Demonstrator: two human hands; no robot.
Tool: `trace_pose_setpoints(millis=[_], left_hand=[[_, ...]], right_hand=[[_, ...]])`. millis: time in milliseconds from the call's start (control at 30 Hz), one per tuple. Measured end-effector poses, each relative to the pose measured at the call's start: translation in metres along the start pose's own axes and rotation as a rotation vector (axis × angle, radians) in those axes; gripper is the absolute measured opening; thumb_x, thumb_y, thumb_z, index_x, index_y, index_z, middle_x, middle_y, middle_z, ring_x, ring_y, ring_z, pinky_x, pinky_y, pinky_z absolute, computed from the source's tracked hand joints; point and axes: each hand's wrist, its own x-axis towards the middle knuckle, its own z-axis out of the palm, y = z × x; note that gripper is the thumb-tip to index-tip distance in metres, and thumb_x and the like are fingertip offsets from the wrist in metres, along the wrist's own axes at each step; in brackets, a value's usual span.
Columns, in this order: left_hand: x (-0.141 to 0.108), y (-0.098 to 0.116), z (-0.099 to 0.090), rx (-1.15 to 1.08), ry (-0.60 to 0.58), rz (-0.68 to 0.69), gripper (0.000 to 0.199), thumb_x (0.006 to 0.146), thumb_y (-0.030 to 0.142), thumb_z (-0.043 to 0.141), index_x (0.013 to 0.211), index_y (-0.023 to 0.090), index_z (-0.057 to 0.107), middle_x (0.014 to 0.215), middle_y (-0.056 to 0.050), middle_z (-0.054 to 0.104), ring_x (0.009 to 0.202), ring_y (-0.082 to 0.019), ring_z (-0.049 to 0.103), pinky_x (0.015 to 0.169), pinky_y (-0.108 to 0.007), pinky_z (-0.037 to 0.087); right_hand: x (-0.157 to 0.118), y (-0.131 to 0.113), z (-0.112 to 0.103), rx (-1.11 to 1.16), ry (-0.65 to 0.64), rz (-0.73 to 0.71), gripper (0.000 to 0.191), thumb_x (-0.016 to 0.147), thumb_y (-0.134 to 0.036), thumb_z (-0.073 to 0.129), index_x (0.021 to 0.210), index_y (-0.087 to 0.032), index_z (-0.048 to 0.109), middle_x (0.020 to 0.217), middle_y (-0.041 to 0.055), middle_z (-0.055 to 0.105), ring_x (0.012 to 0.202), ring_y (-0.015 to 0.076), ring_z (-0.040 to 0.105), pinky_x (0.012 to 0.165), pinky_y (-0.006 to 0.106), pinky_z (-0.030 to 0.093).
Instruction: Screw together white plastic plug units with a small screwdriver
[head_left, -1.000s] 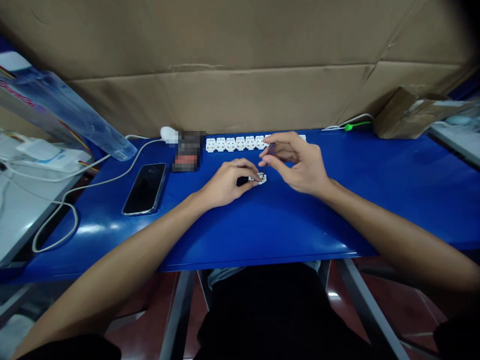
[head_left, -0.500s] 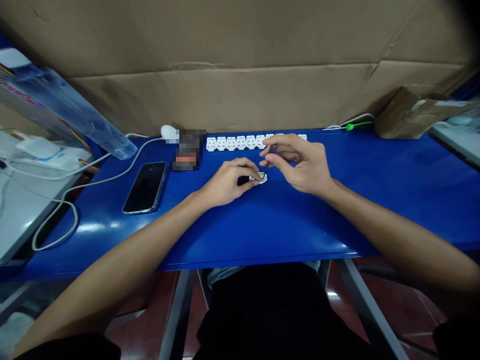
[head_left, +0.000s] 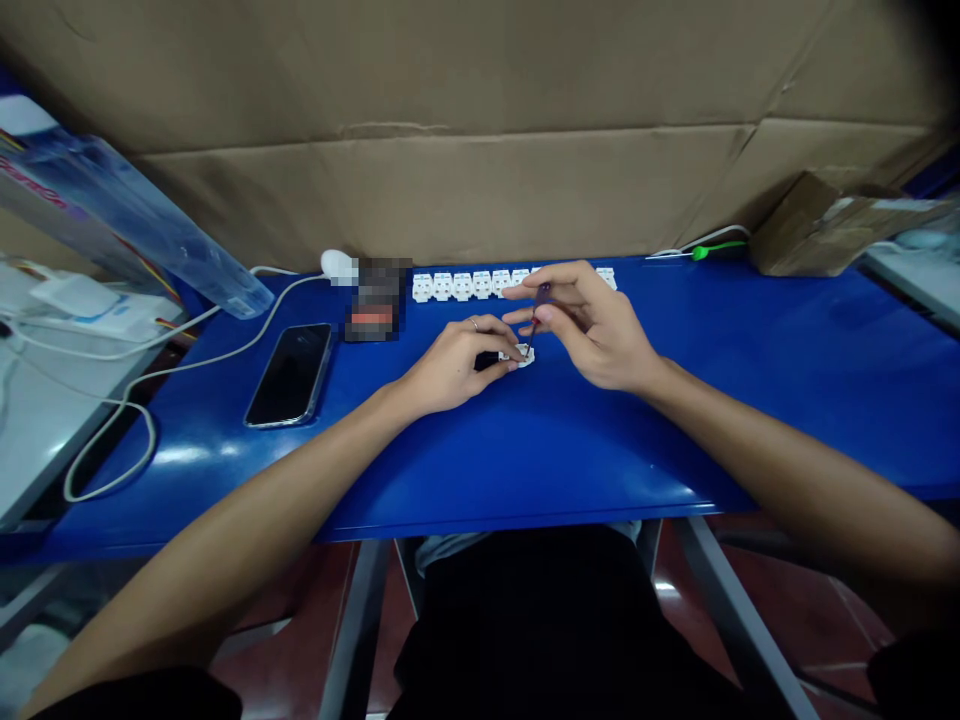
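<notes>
Small screwdriver [head_left: 535,320] set into a white fitting [head_left: 519,356]

The person sits at a blue desk [head_left: 600,450] with both hands close together near its middle. The left hand [head_left: 456,362], a ring on one finger, curls over the white fitting and a black part [head_left: 486,361] beside it, gripping them against the desktop. The right hand [head_left: 592,330] is narrowly pinched, holding the small screwdriver between thumb and fingers. The shaft tilts slightly, and its tip meets the white fitting from above. The handle is dark and partly hidden by the fingers.

Just beyond the hands, a row of white fittings [head_left: 461,287] runs along the back edge of the desk, its right end partly behind the right hand. To the left lie a black phone [head_left: 289,375], a pixelated object [head_left: 375,300] and a white cable [head_left: 142,400] that loops over the desk's left end. A clear plastic sleeve [head_left: 142,220] leans at the back left corner. A torn cardboard box [head_left: 825,228] sits at the back right, near a green-tipped wire [head_left: 709,252]. A large cardboard sheet [head_left: 450,190] stands behind the desk.
</notes>
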Motion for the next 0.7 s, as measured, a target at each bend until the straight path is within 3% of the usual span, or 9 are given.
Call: trace_pose_setpoints(millis=[167,300,400,500,600,700], left_hand=[[0.0,-0.004,0.001,0.039,0.012,0.01,0.015,0.111,0.024,0.078,0.115,0.029,0.092,0.129,-0.007,0.087,0.121,-0.027,0.085,0.111,-0.047,0.069],[0.001,-0.002,0.0,0.051,0.004,0.01,0.015,0.111,0.024,0.077,0.114,0.028,0.091,0.132,-0.007,0.086,0.123,-0.027,0.084,0.111,-0.046,0.068],[0.001,0.002,0.0,0.044,-0.007,0.005,0.015,0.112,0.024,0.075,0.113,0.027,0.09,0.133,-0.007,0.086,0.127,-0.027,0.083,0.115,-0.047,0.066],[0.001,0.005,0.0,0.064,-0.005,-0.033,0.011,0.109,0.026,0.079,0.118,0.025,0.085,0.127,-0.007,0.087,0.123,-0.028,0.083,0.114,-0.048,0.065],[0.0,0.003,0.0,0.086,0.012,-0.088,0.031,0.104,0.032,0.086,0.133,0.023,0.077,0.127,-0.007,0.086,0.114,-0.028,0.083,0.105,-0.045,0.065],[-0.001,0.001,0.0,0.13,0.012,-0.119,0.039,0.104,0.035,0.087,0.139,0.022,0.077,0.128,-0.009,0.086,0.111,-0.029,0.082,0.1,-0.045,0.065]], right_hand=[[0.003,-0.011,0.002,0.023,0.076,-0.036,0.026,0.114,-0.035,0.076,0.14,-0.028,0.074,0.121,0.0002,0.091,0.105,0.0184,0.094,0.093,0.029,0.078],[0.004,-0.017,0.005,0.01,0.154,-0.034,0.025,0.107,-0.031,0.085,0.131,-0.027,0.08,0.108,-0.0016,0.091,0.097,0.0199,0.095,0.087,0.03,0.079],[0.004,-0.015,0.005,-0.014,0.173,-0.034,0.032,0.106,-0.033,0.086,0.137,-0.028,0.082,0.11,-0.0016,0.092,0.095,0.0205,0.094,0.091,0.034,0.08],[0.003,-0.013,0.003,-0.004,0.092,-0.084,0.039,0.111,-0.033,0.081,0.149,-0.035,0.079,0.116,-0.0026,0.089,0.096,0.0178,0.093,0.092,0.033,0.08],[0.002,-0.01,0.001,0.038,0.0,-0.091,0.04,0.116,-0.036,0.074,0.156,-0.039,0.074,0.125,-0.0017,0.086,0.103,0.0165,0.092,0.098,0.033,0.078],[0.001,-0.006,-0.001,0.062,-0.053,-0.046,0.037,0.121,-0.043,0.065,0.157,-0.035,0.067,0.139,0.0029,0.085,0.116,0.0197,0.091,0.11,0.038,0.076]])
